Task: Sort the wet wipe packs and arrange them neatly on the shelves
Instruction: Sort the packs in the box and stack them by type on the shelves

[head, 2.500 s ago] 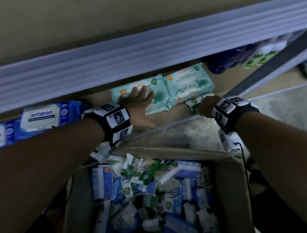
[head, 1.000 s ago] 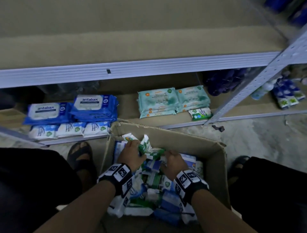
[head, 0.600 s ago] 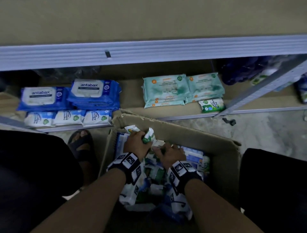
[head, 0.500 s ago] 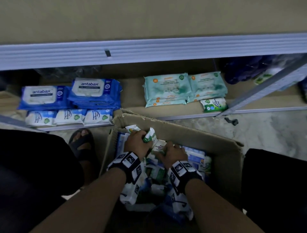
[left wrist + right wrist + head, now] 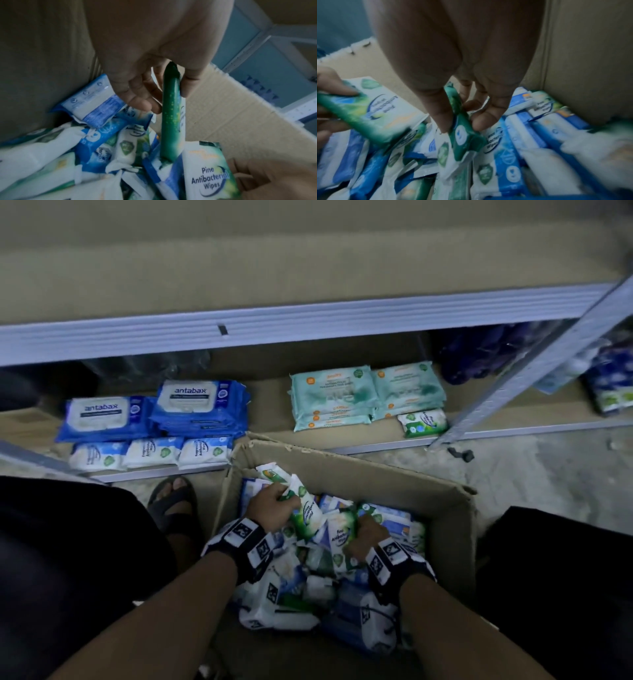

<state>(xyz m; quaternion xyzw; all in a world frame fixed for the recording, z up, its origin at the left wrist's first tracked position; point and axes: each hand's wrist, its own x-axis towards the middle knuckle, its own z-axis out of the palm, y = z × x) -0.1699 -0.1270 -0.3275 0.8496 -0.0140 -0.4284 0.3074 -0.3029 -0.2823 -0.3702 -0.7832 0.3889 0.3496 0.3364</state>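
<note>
A green-and-white wet wipe pack (image 5: 172,112) is pinched edge-on in the left hand (image 5: 272,506), and a second green pack (image 5: 464,136) is clasped between thumb and fingers of the right hand (image 5: 366,534), both just above the heap in the cardboard box (image 5: 376,474). Beyond the box, the bottom shelf (image 5: 267,412) holds blue packs (image 5: 202,409) to the left, pale green packs (image 5: 366,395) to the right

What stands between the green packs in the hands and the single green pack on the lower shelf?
Only the cardboard box's far wall. Beyond it, nothing visible blocks the shelf spot beside the small green pack, under the upper shelf.
</note>
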